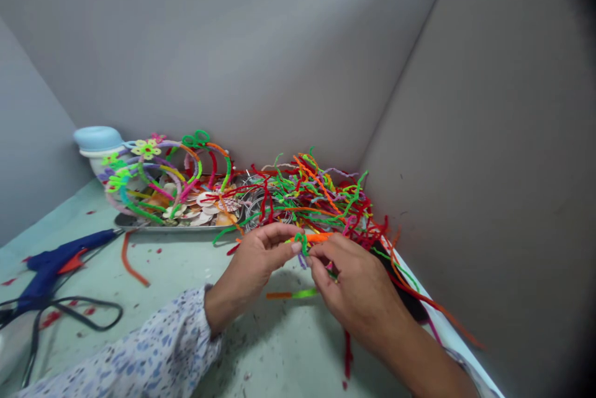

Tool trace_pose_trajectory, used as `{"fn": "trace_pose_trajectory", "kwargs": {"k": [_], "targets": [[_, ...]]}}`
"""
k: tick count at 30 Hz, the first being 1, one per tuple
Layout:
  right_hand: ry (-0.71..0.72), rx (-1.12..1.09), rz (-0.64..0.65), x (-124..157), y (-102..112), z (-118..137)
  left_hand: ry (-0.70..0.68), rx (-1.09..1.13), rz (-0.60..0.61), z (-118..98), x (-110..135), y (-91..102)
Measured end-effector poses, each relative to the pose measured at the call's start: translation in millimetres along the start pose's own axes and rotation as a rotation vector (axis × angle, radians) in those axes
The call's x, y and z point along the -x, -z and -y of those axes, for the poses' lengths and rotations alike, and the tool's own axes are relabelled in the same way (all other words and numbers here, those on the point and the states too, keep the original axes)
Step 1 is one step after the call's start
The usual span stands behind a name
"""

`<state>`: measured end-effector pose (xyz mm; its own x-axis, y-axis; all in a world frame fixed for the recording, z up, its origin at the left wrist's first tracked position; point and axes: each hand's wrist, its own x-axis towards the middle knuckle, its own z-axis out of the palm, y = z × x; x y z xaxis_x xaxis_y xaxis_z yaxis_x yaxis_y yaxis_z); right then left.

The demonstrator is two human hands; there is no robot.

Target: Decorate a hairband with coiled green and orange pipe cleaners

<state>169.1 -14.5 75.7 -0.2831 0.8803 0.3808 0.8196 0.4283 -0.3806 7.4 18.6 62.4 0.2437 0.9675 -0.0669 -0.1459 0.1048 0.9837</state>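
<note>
Both hands meet near the middle of the desk (186, 261), left hand (254, 261) and right hand (358, 289) touching the same pipe cleaner (313, 238) between them. Right behind that sits a loose pile of pipe cleaners (321, 196), jammed into the back corner. Left of the pile is a tray (153, 224) with headbands (162, 174) on it, a jar (97, 143) behind. The glue gun (56, 261) lies far left, its cord (88, 314) trailing in front.

Both hands (251, 261) (358, 289) pinch orange pipe cleaner (316, 238); glue gun (56, 264) left.
</note>
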Motion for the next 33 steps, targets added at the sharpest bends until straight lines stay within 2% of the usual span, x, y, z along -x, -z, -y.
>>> {"fn": "trace_pose_trajectory", "kwargs": {"k": [7, 19, 27, 33], "targets": [[0.016, 0.113, 0.004, 1, -2, 4, -0.067, 0.008, -0.066, 5, -2, -2.3], [0.001, 0.188, 0.032, -2, -10, 2, -0.131, -0.077, -0.098, 13, -7, 0.4], [0.023, 0.083, 0.034, -4, -7, -4, -0.106, -0.092, 0.015, 14, -8, 4.6], [-0.005, -0.053, 0.044, -8, 1, -11, -0.129, -0.192, 0.006, 9, -5, 4.7]]}}
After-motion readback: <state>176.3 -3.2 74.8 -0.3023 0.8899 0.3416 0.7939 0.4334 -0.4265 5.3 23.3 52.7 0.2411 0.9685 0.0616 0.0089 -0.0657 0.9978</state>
